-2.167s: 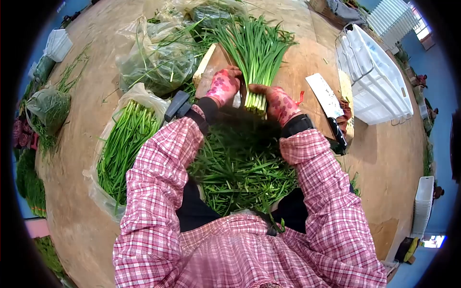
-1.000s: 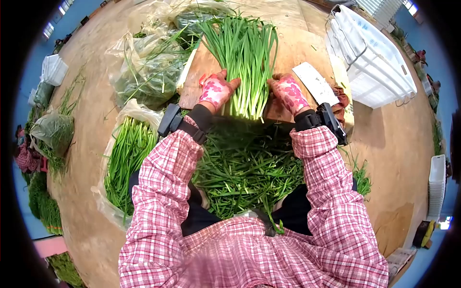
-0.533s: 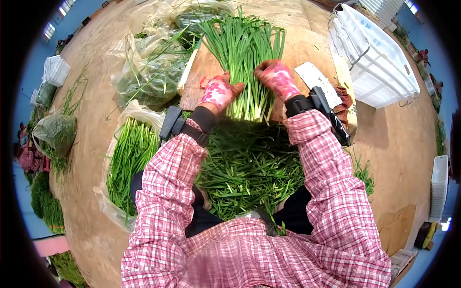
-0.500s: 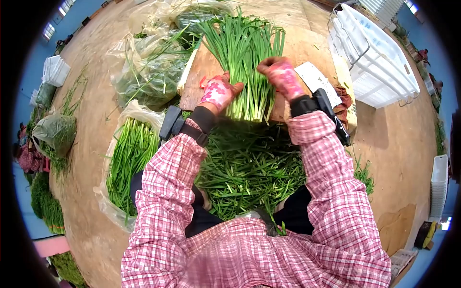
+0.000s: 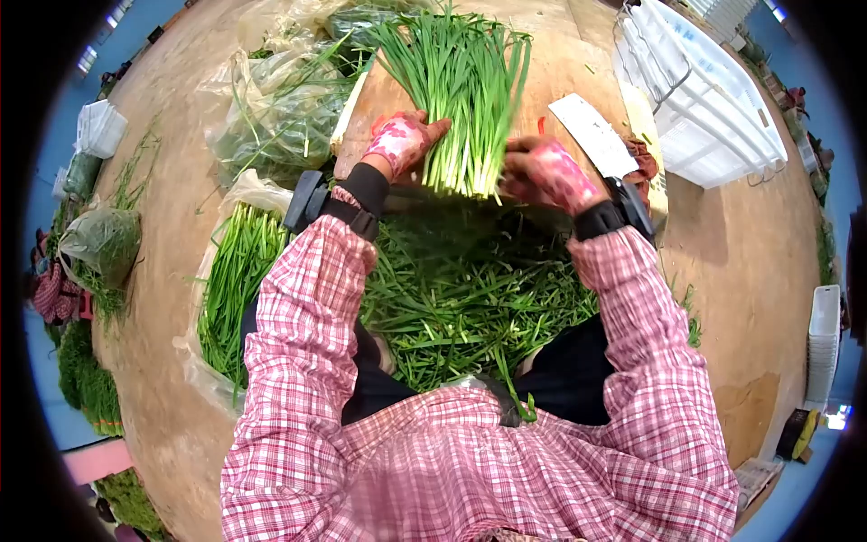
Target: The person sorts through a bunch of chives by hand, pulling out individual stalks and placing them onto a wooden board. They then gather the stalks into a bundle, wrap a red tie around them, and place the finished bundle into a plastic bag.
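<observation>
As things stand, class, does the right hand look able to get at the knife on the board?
Probably yes: the right hand is near the knife, whose blade lies uncovered on the board, though its handle is hard to see.

Right hand (image 5: 549, 172) drawn back, now beside the green stalks (image 5: 465, 131), possibly touching their edge

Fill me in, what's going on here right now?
A person is handling a bunch of green stalks on a wooden board, pale ends towards them. The left hand is against the bunch's left side; the right hand is by its right edge, near the ends, whether touching I can't tell. A broad knife lies at the board's right. Loose greens are heaped below the board.
</observation>
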A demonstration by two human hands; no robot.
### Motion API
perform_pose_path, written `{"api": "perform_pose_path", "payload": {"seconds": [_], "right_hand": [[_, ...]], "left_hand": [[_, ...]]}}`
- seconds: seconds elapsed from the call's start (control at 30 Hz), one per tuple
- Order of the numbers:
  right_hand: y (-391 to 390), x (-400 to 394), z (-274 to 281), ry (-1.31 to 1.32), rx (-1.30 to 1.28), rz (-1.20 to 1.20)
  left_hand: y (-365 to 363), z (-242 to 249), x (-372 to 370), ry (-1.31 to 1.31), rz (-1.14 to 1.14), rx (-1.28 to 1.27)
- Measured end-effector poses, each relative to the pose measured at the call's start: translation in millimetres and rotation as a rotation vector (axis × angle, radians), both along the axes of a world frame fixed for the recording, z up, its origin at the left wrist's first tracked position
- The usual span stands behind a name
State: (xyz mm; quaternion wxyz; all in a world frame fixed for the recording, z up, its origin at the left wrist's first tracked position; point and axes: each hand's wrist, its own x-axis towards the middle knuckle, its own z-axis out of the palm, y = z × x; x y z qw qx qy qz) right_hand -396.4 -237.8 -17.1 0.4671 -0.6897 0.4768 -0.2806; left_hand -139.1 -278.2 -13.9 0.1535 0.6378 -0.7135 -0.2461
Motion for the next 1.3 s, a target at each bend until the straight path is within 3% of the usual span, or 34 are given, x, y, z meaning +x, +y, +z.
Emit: {"api": "perform_pose_path", "payload": {"seconds": [0.03,0.1,0.13,0.17,0.2,0.23,0.3,0.33,0.43,0.5,0.57,0.6,0.63,0.7,0.73,0.8,0.83,0.87,0.97,1.03,1.1,1.2,1.3], "right_hand": [[7,21,19,-0.318,0.521,-0.21],[2,19,18,0.011,0.17,-0.27],[6,12,22,0.197,-0.059,-0.261],[10,7,29,0.385,-0.29,-0.246],[25,4,42,0.42,-0.102,-0.074],[37,0,42,0.526,-0.141,0.167],[54,10,25,0.328,-0.12,0.343],[53,19,15,0.269,-0.181,0.277],[59,11,49,0.295,0.215,0.057],[50,0,43,0.144,0.207,-0.154],[35,-2,30,0.017,0.154,-0.295],[12,-12,1,0.376,-0.245,-0.41],[0,-20,-9,0.526,-0.393,-0.529],[-11,-24,-12,0.605,-0.323,-0.563],[-17,-22,-23,0.585,-0.546,-0.542],[-31,-17,-22,0.476,-0.247,-0.451],[-29,-11,-9,0.491,-0.231,-0.398],[-25,-3,1,0.288,-0.028,-0.457],[-37,-7,-13,0.149,-0.011,-0.496],[-56,-13,-28,0.07,-0.142,-0.482],[-54,-10,-15,-0.163,0.182,-0.556],[-50,-7,-7,-0.191,0.223,-0.578],[-50,-17,-10,-0.2,0.236,-0.552]], "left_hand": [[13,28,-7,-0.055,-0.115,0.064],[22,35,-9,0.316,0.14,0.333],[16,22,-2,0.282,0.071,0.091],[14,10,6,0.396,0.114,0.17],[5,-2,13,0.435,0.082,0.21],[4,-3,17,0.476,0.054,0.251],[15,6,8,0.453,0.166,0.324],[17,9,2,0.39,0.168,0.258],[7,-14,20,0.311,-0.071,0.026],[7,-13,19,0.591,0.11,0.317],[8,-12,24,0.289,0.066,-0.004],[5,-12,27,0.132,0.049,-0.163],[1,-14,33,-0.087,0.136,-0.315],[7,7,40,-0.075,0.189,-0.3],[7,11,41,-0.127,0.15,-0.215],[8,15,45,-0.039,0.1,-0.145],[5,14,46,-0.052,0.089,-0.141],[-3,4,50,-0.105,0.086,-0.153],[-13,6,55,-0.136,0.051,-0.203],[-28,-10,58,-0.103,-0.004,-0.403],[-44,-16,56,-0.118,-0.035,-0.51],[-51,-9,58,-0.196,-0.019,-0.335],[-36,-11,63,-0.092,0.056,-0.461]]}}
